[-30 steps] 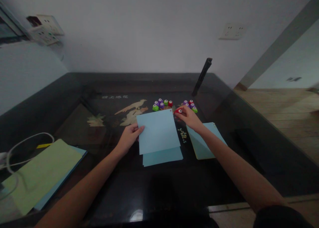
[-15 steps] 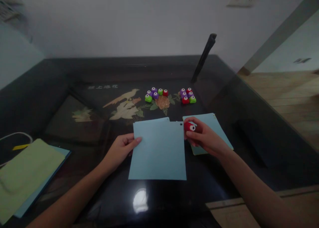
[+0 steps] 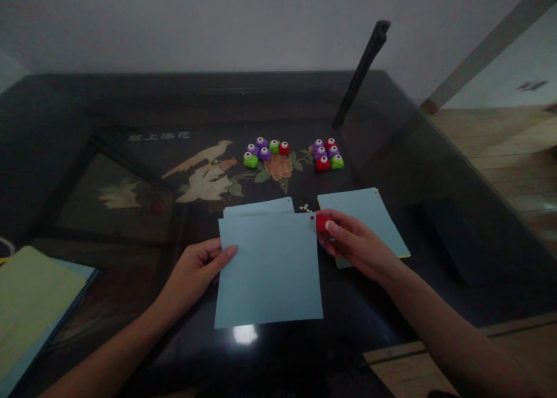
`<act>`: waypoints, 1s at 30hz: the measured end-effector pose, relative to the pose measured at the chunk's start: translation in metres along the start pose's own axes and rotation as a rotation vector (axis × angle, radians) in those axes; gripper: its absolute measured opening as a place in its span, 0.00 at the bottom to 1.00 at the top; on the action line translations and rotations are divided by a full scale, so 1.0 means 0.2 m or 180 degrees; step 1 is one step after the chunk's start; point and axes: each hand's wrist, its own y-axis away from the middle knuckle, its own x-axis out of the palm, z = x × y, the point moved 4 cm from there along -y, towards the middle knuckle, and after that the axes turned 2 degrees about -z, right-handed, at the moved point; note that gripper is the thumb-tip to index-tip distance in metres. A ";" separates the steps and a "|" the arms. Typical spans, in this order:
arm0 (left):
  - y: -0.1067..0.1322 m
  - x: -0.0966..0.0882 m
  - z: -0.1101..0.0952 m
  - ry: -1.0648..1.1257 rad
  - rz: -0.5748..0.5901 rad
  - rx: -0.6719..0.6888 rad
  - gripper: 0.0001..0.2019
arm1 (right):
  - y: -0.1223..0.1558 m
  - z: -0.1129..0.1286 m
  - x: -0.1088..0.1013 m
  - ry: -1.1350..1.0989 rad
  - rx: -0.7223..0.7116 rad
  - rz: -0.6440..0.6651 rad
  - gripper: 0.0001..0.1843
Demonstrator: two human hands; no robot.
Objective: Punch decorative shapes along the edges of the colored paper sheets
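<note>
My left hand [image 3: 202, 273] pinches the left edge of a light blue square sheet of paper [image 3: 267, 270], thumb on top. Between the fingers of my right hand [image 3: 348, 241] is a small red craft punch [image 3: 322, 223], held at the sheet's top right corner. My thumb lies on the punch's white button. A star-shaped hole [image 3: 312, 217] shows in that corner. Just beyond it lie several tiny star cut-outs [image 3: 304, 207]. Another blue sheet [image 3: 261, 206] sticks out behind the held one, with a small hole in its corner.
A stack of blue sheets [image 3: 361, 212] lies under and beyond my right hand. Farther back stand two groups of coloured punches, a left group [image 3: 264, 153] and a right group [image 3: 327, 154]. A black stick-like object [image 3: 363, 70] rises behind them. Green paper [image 3: 39, 299] lies at left.
The red punch has turned in my right hand, and my thumb has moved onto its button. The held sheet is slightly lower and tilted. The view has shifted, and star cut-outs now show.
</note>
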 end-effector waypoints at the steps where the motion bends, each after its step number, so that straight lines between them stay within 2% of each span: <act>1: 0.00 0.00 0.00 0.0046 0.0033 -0.0051 0.18 | 0.00 0.00 0.00 -0.0020 0.0013 -0.0003 0.21; 5: -0.01 0.00 0.00 0.0139 0.0042 -0.0159 0.17 | 0.00 0.00 0.00 -0.0052 0.0023 0.0000 0.20; 30: 0.01 -0.01 -0.03 -0.0044 -0.0056 0.0009 0.15 | 0.02 0.04 0.02 0.0073 -0.0068 -0.0026 0.19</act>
